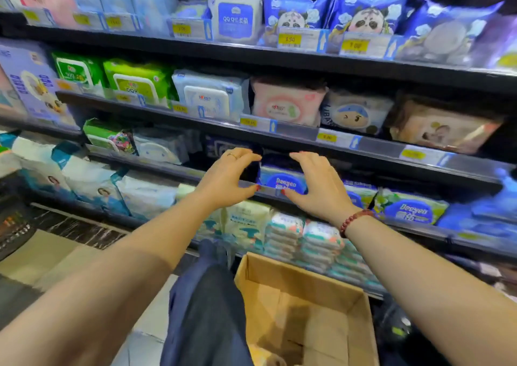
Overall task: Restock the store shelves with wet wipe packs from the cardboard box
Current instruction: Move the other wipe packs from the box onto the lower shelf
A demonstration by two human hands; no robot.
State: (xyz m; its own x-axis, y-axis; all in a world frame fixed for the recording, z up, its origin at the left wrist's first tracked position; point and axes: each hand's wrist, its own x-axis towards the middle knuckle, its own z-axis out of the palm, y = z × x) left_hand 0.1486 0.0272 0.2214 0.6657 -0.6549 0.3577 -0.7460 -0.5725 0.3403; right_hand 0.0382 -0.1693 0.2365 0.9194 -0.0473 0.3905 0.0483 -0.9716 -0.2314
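**Both hands frame a blue pack on the third shelf**

A blue wet wipe pack (282, 179) stands on the shelf (414, 227) third from the top, face out, at dead centre of the view. It is set back behind the shelf's front rail, with a dark gap at its nine o'clock.

The left hand (229, 175) is at the pack's nine o'clock, across that gap. Its grip is wide open: the fingers arch over the top, the thumb reaches in below along the rail, and there is nothing in it. A ring (232, 156) shows on one finger. The right hand (316, 186) mirrors it at the pack's three o'clock, with the grip just as spread, fingers above and thumb low by the rail. It sits close against the pack's side, though I cannot tell whether it actually touches. A red bead bracelet (354, 220) circles that wrist.

At four o'clock from the pack, on the same shelf, stands a second blue and green pack (411, 207). One shelf down, at six o'clock, small packs (285, 234) are stacked in columns.

The cardboard box (307, 281) sits on the floor at six o'clock of the view, flaps open, beside the person's dark trouser leg (207, 309). Mostly bare cardboard shows inside it.

Higher up, green packs (137, 81) sit at ten o'clock and panda-printed blue bags (293, 13) at twelve.
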